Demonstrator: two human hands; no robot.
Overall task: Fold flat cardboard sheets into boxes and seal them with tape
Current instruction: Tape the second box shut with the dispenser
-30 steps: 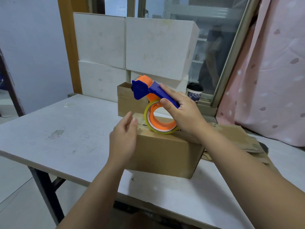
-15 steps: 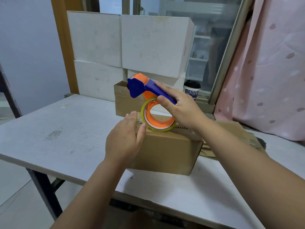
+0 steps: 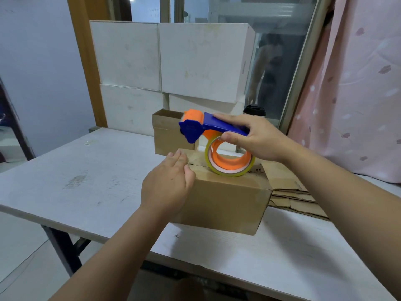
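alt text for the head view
A right hand grips a blue and orange tape dispenser at the top of a brown box on a white table, while the left hand lies flat against the box's left end. White boxes are stacked behind; flat cardboard lies to the right.

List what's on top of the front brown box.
The tape dispenser, held by the right hand, with its roll on the box top; the left hand presses the left edge. The seam under the roll is hidden.
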